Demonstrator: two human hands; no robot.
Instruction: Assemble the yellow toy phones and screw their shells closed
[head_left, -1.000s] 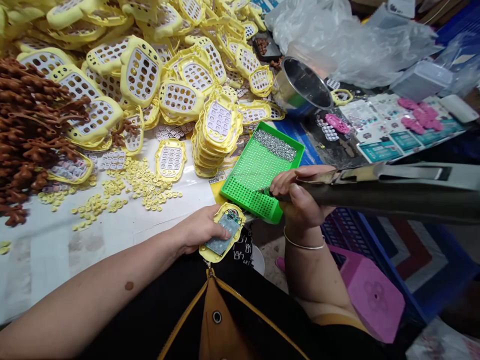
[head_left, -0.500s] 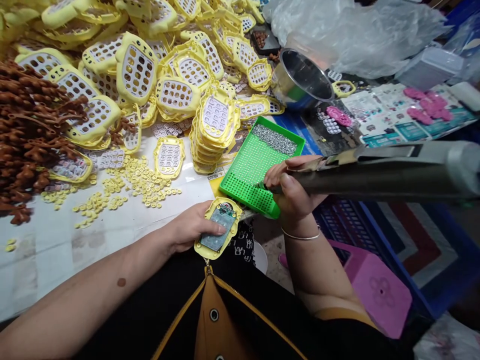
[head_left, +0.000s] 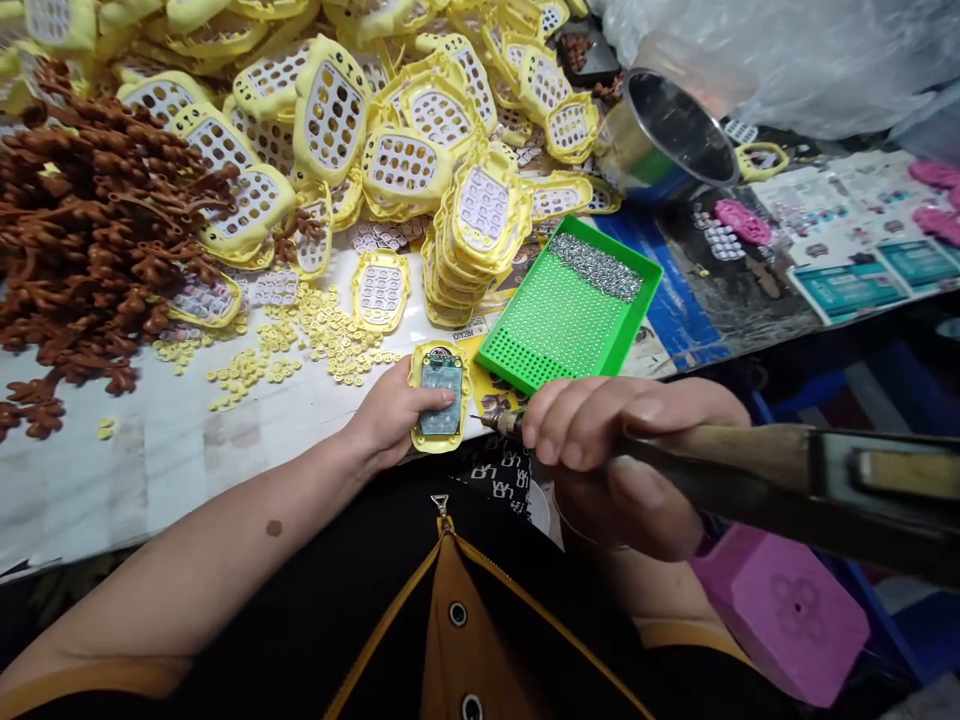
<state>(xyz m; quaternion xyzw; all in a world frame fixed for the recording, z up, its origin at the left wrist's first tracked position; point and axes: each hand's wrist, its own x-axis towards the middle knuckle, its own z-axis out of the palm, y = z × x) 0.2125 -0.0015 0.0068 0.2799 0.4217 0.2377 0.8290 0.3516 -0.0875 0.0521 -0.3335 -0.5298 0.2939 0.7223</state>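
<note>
My left hand (head_left: 394, 410) grips a yellow plastic toy-phone shell (head_left: 420, 436) at the table's front edge. A grey plate with a green circuit board (head_left: 442, 362) lies inside the shell, and my thumb presses on that plate. My right hand (head_left: 622, 450) is wrapped round a long dark electric screwdriver (head_left: 750, 465), held nearly level. Its thin bit points left and ends just right of the shell, apart from it. Beyond the screwdriver tip lies a green perforated tray (head_left: 540, 330), with many small silver screws (head_left: 596, 266) heaped at its far end.
Behind my left hand stand a stack of yellow shells (head_left: 480, 215) and scattered small yellow buttons (head_left: 330, 335). Brown plastic parts (head_left: 90, 230) pile up at left. A metal bowl (head_left: 667, 130) stands beyond the tray. A pink stool (head_left: 787, 610) is at lower right.
The screwdriver has come away from the green tray toward me, its tip now beside the shell. My left hand has raised the shell to a more upright angle. The view has shifted.
</note>
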